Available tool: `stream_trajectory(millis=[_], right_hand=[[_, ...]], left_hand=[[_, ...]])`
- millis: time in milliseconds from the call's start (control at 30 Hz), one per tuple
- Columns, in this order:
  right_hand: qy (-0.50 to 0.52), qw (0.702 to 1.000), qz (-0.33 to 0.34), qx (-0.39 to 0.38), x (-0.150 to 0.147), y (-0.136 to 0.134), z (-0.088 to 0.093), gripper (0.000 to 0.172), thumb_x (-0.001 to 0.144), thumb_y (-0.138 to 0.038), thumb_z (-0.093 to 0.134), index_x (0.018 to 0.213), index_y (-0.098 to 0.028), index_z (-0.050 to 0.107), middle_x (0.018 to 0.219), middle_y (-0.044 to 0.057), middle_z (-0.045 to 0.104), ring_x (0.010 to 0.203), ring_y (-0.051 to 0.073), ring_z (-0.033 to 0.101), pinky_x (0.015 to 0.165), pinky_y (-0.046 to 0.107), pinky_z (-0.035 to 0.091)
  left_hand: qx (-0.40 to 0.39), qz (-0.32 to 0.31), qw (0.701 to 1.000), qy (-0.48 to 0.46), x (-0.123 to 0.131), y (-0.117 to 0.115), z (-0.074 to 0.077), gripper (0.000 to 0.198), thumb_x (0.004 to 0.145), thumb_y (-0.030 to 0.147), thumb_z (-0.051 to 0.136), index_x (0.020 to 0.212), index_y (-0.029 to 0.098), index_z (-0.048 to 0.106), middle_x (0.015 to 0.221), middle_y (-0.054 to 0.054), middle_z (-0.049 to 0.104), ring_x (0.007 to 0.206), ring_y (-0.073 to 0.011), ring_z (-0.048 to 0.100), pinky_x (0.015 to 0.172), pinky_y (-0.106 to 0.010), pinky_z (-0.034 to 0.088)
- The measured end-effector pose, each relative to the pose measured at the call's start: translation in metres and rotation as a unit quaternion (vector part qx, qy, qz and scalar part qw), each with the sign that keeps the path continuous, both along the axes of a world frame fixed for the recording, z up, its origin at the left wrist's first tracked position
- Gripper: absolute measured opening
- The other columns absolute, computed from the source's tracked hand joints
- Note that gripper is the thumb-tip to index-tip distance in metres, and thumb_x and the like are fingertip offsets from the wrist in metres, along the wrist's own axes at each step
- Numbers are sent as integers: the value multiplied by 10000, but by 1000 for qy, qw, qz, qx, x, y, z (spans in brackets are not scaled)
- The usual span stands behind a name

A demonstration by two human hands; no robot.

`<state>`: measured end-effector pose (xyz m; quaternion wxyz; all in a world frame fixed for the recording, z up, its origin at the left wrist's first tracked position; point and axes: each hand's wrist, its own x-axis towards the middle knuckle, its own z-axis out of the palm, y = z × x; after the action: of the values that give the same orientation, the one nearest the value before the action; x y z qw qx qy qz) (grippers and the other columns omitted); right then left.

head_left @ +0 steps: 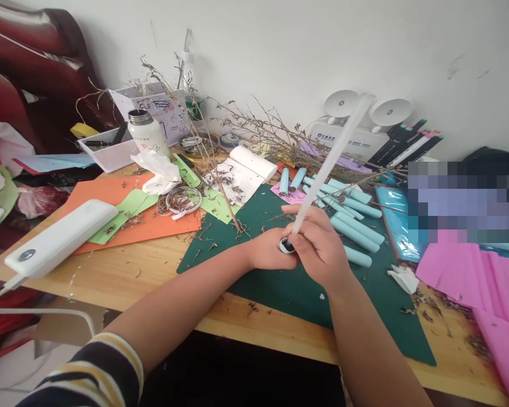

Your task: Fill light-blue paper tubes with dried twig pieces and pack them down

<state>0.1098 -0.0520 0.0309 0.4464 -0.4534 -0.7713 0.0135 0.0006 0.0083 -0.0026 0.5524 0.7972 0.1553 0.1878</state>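
My left hand (pixel 268 250) is closed round a small light-blue paper roll (pixel 285 246), of which only the round end shows. My right hand (pixel 320 244) grips a long white translucent stick (pixel 335 155) that slants up to the right, and its lower tip sits in the end of that roll. Both hands hover over the dark green cutting mat (pixel 280 282). Several finished light-blue paper rolls (pixel 352 217) lie on the mat just beyond my right hand.
Dry twigs (pixel 254 127) sprawl across the back. Orange paper (pixel 152 220), green scraps, a white bottle (pixel 146 133), a white box, tape rings (pixel 183 199), a white device (pixel 59 237) lie left. Pink paper (pixel 483 282) lies right, a white gadget and markers stand by the wall.
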Motion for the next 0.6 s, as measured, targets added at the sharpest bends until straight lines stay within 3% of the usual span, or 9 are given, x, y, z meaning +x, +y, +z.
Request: stream_trajectory(millis=[200,433,600], right_hand=[[201,974,5,107,5,-2,-5,165,808,-251,403,769,-229,562,973,51,524,865,197,519,724,384,445],[79,995,59,-17,3,0,-6,159,797,-194,423,787,-227,578,1055,49,513,983,203,482,790,375,432],[194,978,63,40,2,1,-11,170,807,-239,411,800,-229,581,1009,57,521,934,208,502,751,391,437]], left_hand=[[-32,-13,999,-39,-3,-2,1,152,574,98,500,529,149,364,504,62,360,497,-59,358,474,-187,331],[-8,2,1000,-11,-2,-1,2,126,552,95,488,542,145,372,528,53,398,521,-66,368,463,-182,317],[-43,-6,999,-20,-3,-1,1,156,564,106,498,524,149,354,498,62,365,500,-62,366,467,-186,332]])
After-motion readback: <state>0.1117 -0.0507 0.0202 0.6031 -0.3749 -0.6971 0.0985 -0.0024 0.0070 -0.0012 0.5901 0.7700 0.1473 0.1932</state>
